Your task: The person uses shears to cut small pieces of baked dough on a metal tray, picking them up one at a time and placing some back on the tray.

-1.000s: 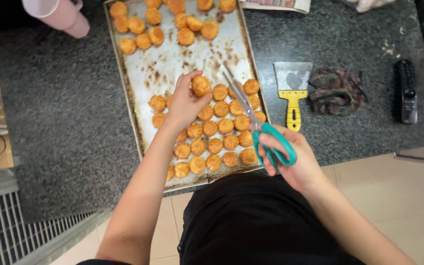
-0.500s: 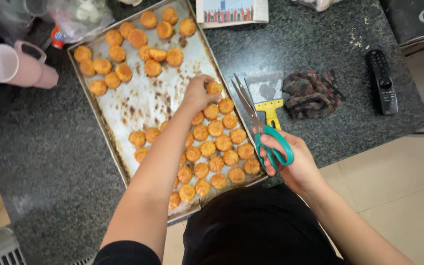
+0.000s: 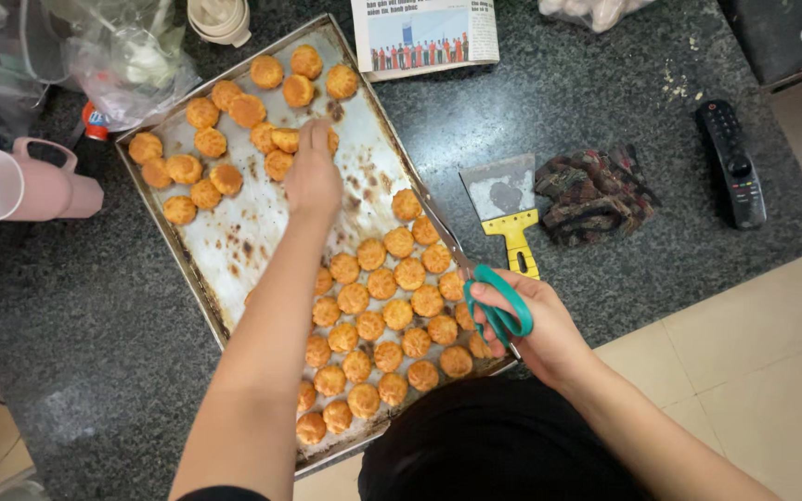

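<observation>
I see my left hand [image 3: 313, 176] stretched out over the far part of the tray [image 3: 234, 243], its fingers [image 3: 319, 134] drawn together and laid on a cookie [image 3: 285, 139] in the far cluster; I cannot tell whether they grip it or only touch it. That cluster of golden cookies sits along the tray's far-left end, and a second, denser batch [image 3: 382, 325] fills the tray's near-right end, with a bare, browned stretch of metal between them.

My right hand [image 3: 536, 334] hovers at the tray's near-right corner, fingers closed through the teal handles of the scissors [image 3: 498, 306], whose blades point along the tray's right rim.

Just right of the tray, a yellow-handled scraper [image 3: 510, 209] lies on the dark speckled worktop [image 3: 67, 315], and a crumpled dark cloth [image 3: 594, 195] lies right beside it. Further right of the tray rests a black remote [image 3: 733, 165]. Left of the tray, a pink mug [image 3: 20, 186] lies on its side. Beyond the tray's far end are clear plastic bags [image 3: 122, 56] and a printed paper [image 3: 424, 32].
</observation>
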